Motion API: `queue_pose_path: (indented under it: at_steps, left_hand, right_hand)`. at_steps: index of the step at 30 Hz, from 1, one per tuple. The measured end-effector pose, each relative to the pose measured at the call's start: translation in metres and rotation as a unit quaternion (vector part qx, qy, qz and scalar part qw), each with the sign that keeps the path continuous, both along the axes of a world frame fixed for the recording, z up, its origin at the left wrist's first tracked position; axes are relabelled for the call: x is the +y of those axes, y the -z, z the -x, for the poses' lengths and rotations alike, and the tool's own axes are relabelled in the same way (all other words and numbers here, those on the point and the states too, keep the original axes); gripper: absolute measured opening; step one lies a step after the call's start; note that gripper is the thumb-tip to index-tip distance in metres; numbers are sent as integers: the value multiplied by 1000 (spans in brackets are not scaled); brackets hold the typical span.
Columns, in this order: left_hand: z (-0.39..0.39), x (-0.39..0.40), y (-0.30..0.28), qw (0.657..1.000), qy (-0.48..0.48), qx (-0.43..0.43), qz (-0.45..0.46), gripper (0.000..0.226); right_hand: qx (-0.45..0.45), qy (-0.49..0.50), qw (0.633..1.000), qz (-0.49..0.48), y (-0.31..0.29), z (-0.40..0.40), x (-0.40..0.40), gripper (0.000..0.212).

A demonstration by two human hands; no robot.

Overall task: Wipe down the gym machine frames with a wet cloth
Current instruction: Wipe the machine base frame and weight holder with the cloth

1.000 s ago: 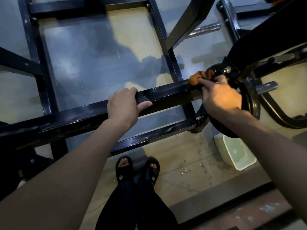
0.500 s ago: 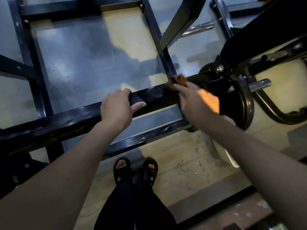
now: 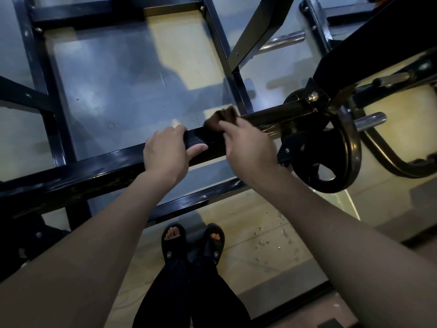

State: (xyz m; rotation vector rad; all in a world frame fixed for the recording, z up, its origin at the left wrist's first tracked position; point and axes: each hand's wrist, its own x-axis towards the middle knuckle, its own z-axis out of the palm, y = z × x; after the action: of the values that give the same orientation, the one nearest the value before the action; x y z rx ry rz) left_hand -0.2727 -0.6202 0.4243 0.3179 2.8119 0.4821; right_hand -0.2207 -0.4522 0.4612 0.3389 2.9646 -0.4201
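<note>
A black steel frame bar [image 3: 99, 171] of the gym machine crosses the view from lower left to upper right. My left hand [image 3: 169, 152] grips this bar from above, fingers over the far edge and thumb on the near face. Just to its right, my right hand [image 3: 248, 143] holds a dark brown cloth [image 3: 221, 119] pressed on the top of the same bar. The cloth is mostly hidden by my fingers and is blurred.
A black weight plate [image 3: 331, 159] hangs on a chrome peg [image 3: 370, 121] at the right end of the bar. More black frame members [image 3: 40, 67] run beyond and below. My sandalled feet [image 3: 192, 240] stand on a pale floor with water drops [image 3: 267, 237].
My right hand has slid the cloth leftward along the bar, from beside the weight plate to close by my left hand. My left hand has kept its grip.
</note>
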Motion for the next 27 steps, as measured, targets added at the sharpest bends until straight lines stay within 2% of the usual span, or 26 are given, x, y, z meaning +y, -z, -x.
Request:
queue_pose_path:
  at_steps: [2, 4, 7, 11, 13, 15, 19, 21, 22, 25, 26, 27]
  left_hand:
    - [1, -1, 0, 1000, 1, 1, -5, 63]
    - [1, -2, 1, 1000, 4, -2, -9, 63]
    - [2, -2, 2, 1000, 4, -7, -10, 65]
    - [2, -1, 1, 1000, 4, -13, -6, 63]
    - [2, 0, 0, 1000, 5, -15, -6, 64]
    - [2, -1, 0, 1000, 2, -19, -8, 64]
    - [3, 0, -1, 1000, -3, -26, 3, 60]
    - [2, 0, -2, 1000, -8, -27, 5, 58]
    - [1, -1, -2, 999, -9, -32, -1, 57]
    - [-2, -4, -2, 998, -4, -59, -34, 57]
    - [-4, -4, -4, 997, -4, -62, -36, 59]
    - [-7, -2, -7, 997, -8, -61, -37, 62]
  right_hand:
    - [13, -59, 998, 5, -1, -8, 6, 35]
    - [6, -53, 999, 11, -4, -11, 37, 39]
    - [-53, 29, 993, -103, -15, -4, 97, 40]
    - [-64, 159, 977, -131, -19, 13, 117, 36]
    - [-57, 181, 976, -106, -15, 17, 98, 36]
    - [-39, 161, 983, -72, -9, 19, 73, 36]
    - [-20, 28, 999, 19, -4, 13, 18, 34]
    - [1, -57, 997, 48, -4, 0, 7, 35]
    - [6, -67, 996, 54, -5, -4, 12, 36]
    - [-18, 28, 998, 54, -15, -13, 50, 34]
    - [-18, 92, 990, 105, -18, -18, 62, 33]
    - [-2, 165, 965, 205, -22, -22, 72, 30]
